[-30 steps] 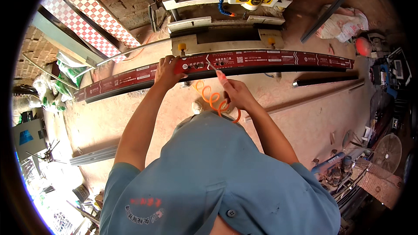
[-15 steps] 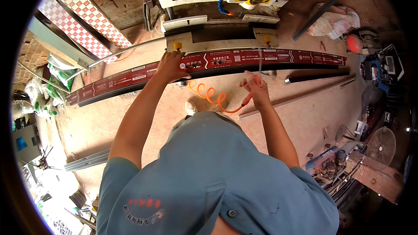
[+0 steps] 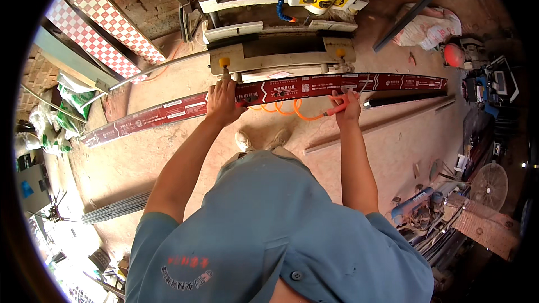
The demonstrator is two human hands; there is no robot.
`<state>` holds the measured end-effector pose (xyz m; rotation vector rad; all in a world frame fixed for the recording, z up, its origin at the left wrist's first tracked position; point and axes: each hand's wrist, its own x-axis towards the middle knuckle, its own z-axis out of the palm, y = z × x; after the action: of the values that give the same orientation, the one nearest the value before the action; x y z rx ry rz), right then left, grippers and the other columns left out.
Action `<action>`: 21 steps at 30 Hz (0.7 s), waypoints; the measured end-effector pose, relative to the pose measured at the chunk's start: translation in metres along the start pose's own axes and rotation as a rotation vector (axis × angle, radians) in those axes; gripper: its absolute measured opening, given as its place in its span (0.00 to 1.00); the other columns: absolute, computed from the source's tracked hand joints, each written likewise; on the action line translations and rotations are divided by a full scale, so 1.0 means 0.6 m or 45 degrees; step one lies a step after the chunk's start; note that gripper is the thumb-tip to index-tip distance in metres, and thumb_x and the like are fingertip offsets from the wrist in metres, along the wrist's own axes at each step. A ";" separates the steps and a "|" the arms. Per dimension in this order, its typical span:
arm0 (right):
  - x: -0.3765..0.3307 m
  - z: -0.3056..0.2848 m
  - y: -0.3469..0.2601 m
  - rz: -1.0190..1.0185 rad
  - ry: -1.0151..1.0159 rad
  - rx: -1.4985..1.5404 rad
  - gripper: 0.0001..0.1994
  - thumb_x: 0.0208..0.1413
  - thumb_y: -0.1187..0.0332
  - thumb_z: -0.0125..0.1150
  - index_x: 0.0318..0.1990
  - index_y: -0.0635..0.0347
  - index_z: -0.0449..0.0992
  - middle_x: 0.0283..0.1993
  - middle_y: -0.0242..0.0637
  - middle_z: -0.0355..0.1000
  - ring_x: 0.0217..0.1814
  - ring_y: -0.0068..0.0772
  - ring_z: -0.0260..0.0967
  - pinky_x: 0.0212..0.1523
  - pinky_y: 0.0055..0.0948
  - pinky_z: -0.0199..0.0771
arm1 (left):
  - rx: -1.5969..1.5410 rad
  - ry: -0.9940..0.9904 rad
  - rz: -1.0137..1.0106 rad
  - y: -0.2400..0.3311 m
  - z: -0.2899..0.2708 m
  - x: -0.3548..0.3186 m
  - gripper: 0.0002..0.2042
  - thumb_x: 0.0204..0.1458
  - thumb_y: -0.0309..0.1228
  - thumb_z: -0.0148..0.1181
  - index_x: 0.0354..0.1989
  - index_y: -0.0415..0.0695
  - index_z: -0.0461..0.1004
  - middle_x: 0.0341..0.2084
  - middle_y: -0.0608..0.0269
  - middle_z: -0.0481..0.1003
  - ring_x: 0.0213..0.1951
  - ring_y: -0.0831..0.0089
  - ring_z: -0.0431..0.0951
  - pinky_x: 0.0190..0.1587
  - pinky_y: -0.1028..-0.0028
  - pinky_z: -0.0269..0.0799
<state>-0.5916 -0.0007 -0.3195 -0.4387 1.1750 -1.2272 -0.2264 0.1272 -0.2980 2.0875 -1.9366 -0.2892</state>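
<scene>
A long profile bar (image 3: 306, 88) wrapped in dark red printed film lies crosswise in front of me, along the near side of a machine. My left hand (image 3: 223, 104) is closed around it left of the middle, near a yellow-topped clamp (image 3: 224, 63). Dark holes show in the bar's face just right of that hand. In my right hand (image 3: 350, 110) is an orange-red air blow gun (image 3: 339, 106), its thin nozzle pointing up over the bar. An orange coiled air hose (image 3: 306, 115) runs left from the gun and passes behind the bar.
The machine (image 3: 222, 3) stands beyond the bar, with a blue jointed coolant nozzle (image 3: 281, 1). Black profile (image 3: 404, 101) and a thin strip (image 3: 382, 125) lie to the right. A fan (image 3: 489, 187) and a blue compressor (image 3: 412, 205) stand at lower right, metal lengths (image 3: 115, 207) at left.
The bar has turned, so its black lower side no longer shows, and a gap has opened between it and the machine. My right hand has moved up and right with the blow gun.
</scene>
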 end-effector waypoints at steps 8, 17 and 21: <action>0.043 -0.031 0.007 0.048 -0.056 0.168 0.10 0.66 0.60 0.49 0.47 0.54 0.62 0.45 0.35 0.69 0.41 0.37 0.71 0.51 0.42 0.73 | 0.042 0.237 0.035 0.032 0.042 -0.035 0.34 0.38 0.42 0.71 0.53 0.40 0.64 0.50 0.56 0.66 0.53 0.57 0.66 0.54 0.58 0.59; 0.039 -0.058 0.049 -0.042 0.017 0.333 0.12 0.67 0.59 0.47 0.46 0.58 0.67 0.42 0.41 0.72 0.44 0.39 0.71 0.57 0.42 0.70 | -0.072 0.598 0.083 0.061 0.074 -0.057 0.27 0.36 0.37 0.74 0.45 0.45 0.69 0.49 0.63 0.69 0.52 0.59 0.67 0.52 0.59 0.59; 0.019 -0.041 0.042 -0.045 0.063 0.344 0.12 0.68 0.60 0.44 0.45 0.60 0.67 0.48 0.43 0.70 0.51 0.41 0.69 0.60 0.44 0.68 | -0.073 0.586 -0.026 0.070 0.080 -0.061 0.23 0.35 0.37 0.73 0.41 0.47 0.71 0.45 0.65 0.69 0.48 0.61 0.68 0.49 0.60 0.60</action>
<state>-0.6018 0.0056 -0.3546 -0.2283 1.0280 -1.4113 -0.2849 0.1575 -0.3308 1.9265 -1.6134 0.1242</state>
